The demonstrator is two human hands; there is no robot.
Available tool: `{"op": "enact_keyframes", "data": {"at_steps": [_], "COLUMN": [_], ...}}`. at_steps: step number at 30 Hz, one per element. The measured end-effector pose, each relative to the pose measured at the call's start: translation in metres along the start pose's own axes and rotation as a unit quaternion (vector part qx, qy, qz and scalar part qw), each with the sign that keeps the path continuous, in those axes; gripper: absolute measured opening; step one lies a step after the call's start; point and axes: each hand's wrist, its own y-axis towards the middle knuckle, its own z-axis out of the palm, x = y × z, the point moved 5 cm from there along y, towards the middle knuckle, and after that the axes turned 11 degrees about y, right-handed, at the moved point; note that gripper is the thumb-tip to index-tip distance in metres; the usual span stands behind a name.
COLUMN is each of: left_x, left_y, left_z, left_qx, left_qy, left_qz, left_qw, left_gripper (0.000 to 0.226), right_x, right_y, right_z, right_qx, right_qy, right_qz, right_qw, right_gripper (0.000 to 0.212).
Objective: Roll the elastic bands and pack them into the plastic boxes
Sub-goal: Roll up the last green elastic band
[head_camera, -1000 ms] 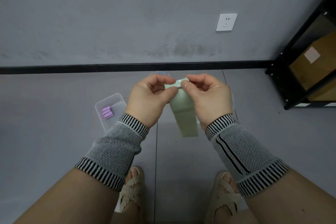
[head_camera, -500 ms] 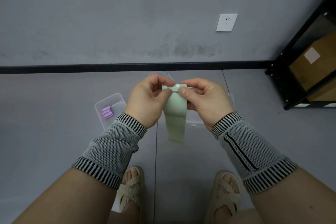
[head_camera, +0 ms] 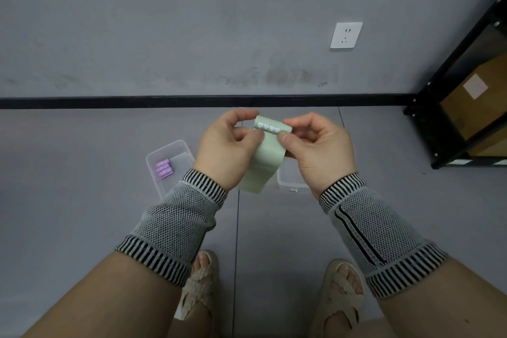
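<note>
A pale green elastic band (head_camera: 267, 156) is held in the air between both hands, its top end wound into a small roll with a row of white hearts. My left hand (head_camera: 227, 147) pinches the roll's left end and my right hand (head_camera: 315, 147) pinches its right end. The loose tail hangs down between my wrists. On the floor to the left stands a clear plastic box (head_camera: 167, 153) holding purple rolled bands (head_camera: 163, 169). A second clear plastic box (head_camera: 290, 181) lies on the floor behind my right hand, mostly hidden.
A black metal shelf (head_camera: 450, 107) with cardboard boxes stands at the right. A grey wall with a black skirting (head_camera: 192, 101) and a white socket (head_camera: 346, 35) runs across the back. My sandalled feet (head_camera: 201, 282) are on the grey floor below.
The roll at the top of the green band has grown thicker and the hanging tail has become shorter. Both hands stayed in about the same place.
</note>
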Motion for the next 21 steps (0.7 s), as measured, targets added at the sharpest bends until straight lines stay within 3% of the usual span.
{"op": "enact_keyframes", "data": {"at_steps": [6, 10, 15, 21], "left_x": [0.001, 0.007, 0.006, 0.002], "left_y": [0.001, 0.004, 0.002, 0.001], "left_z": [-0.007, -0.013, -0.011, -0.005], "left_qx": [-0.016, 0.039, 0.071, 0.084], "left_qy": [-0.005, 0.026, 0.046, 0.037], "left_qz": [-0.013, -0.014, 0.004, 0.016], "left_qw": [1.0, 0.999, 0.996, 0.996], "left_gripper": [0.013, 0.015, 0.019, 0.02], "right_x": [-0.003, -0.004, -0.008, -0.011], "right_y": [-0.003, -0.006, -0.006, -0.003], "right_z": [0.008, 0.007, 0.004, 0.003], "right_qx": [0.065, 0.126, 0.1, 0.09], "right_qy": [-0.057, -0.045, 0.029, 0.013], "right_qz": [-0.001, 0.044, 0.087, 0.083], "right_qw": [0.996, 0.99, 0.991, 0.992], "right_gripper": [0.028, 0.027, 0.014, 0.015]}}
